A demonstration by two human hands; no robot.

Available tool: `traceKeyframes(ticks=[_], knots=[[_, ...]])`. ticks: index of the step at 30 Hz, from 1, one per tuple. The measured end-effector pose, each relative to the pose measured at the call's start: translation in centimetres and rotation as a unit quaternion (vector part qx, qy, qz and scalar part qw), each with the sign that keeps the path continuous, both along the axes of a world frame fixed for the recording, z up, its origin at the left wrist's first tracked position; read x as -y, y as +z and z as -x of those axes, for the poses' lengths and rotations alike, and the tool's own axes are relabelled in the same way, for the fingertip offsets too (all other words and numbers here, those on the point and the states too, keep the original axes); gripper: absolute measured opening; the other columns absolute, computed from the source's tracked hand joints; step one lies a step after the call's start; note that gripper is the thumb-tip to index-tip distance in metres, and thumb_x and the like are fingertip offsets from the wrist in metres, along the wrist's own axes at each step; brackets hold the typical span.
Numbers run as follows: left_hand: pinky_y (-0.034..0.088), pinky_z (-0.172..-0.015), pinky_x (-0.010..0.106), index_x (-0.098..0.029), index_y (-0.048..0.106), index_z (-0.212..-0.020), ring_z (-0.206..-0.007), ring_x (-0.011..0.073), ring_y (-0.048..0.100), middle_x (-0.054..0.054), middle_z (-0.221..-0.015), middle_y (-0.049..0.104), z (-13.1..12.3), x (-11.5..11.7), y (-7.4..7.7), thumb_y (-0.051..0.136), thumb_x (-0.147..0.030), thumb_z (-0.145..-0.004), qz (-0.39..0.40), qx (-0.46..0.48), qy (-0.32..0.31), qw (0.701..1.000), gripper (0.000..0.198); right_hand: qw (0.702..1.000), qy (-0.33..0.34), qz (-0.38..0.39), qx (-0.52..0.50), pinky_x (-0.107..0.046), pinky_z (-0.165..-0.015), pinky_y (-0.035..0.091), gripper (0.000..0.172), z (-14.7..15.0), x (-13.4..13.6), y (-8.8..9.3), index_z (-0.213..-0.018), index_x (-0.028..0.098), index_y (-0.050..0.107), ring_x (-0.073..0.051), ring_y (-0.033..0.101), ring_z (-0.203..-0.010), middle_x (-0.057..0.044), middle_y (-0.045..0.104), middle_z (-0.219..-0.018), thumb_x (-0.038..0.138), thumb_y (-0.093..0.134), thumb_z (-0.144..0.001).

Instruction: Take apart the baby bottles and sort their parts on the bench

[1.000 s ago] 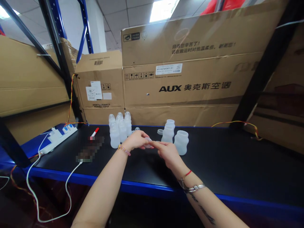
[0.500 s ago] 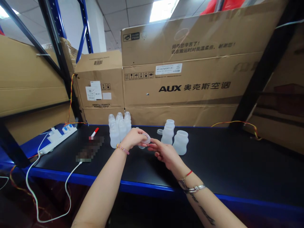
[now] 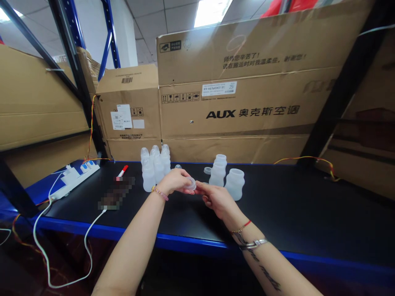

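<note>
My left hand (image 3: 175, 181) is closed round a translucent white ring cap (image 3: 191, 183), held just above the black shelf top (image 3: 293, 205). My right hand (image 3: 214, 197) meets it from the right, its fingertips pinched at the cap's edge. Left of my hands stands a tight cluster of several capped translucent bottles (image 3: 154, 166). To the right stand two open bottles without caps (image 3: 228, 176). A loose ring (image 3: 207, 170) and a small clear dome piece (image 3: 178, 167) lie on the shelf behind my hands.
A red-capped marker (image 3: 122, 171) and a white power strip (image 3: 74, 176) with its cable lie at the left. Large cardboard boxes (image 3: 247, 102) wall the back. Black and blue rack posts (image 3: 77, 78) rise at the left and right.
The cap has turned in my left hand so that its open ring faces me. My right hand opened away from it half a second ago and has come back to its edge.
</note>
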State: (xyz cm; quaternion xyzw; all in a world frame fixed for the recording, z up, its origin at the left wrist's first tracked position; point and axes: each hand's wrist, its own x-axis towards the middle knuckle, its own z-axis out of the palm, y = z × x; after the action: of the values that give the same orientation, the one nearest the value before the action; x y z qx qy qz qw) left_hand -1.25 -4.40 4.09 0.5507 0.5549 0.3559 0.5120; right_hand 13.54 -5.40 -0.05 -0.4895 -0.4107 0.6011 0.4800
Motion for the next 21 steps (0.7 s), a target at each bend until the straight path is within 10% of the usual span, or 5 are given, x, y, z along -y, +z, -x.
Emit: traceKeyframes(ticks=[21], knots=[[0.044,-0.059,0.022,-0.014,0.066,-0.078,-0.054,0.008,0.05,0.0,-0.059,0.054,0.7,-0.4,1.1,0.055,-0.011,-0.076,0.013,0.099,0.029,0.995,0.011,0.996,-0.04,0.02,-0.071,-0.019,-0.036,0.022,0.011,-0.4,-0.1,0.4,-0.066,0.014,0.068,-0.004,0.037,-0.042,-0.002,0.066,-0.06,0.021,0.074,-0.071]])
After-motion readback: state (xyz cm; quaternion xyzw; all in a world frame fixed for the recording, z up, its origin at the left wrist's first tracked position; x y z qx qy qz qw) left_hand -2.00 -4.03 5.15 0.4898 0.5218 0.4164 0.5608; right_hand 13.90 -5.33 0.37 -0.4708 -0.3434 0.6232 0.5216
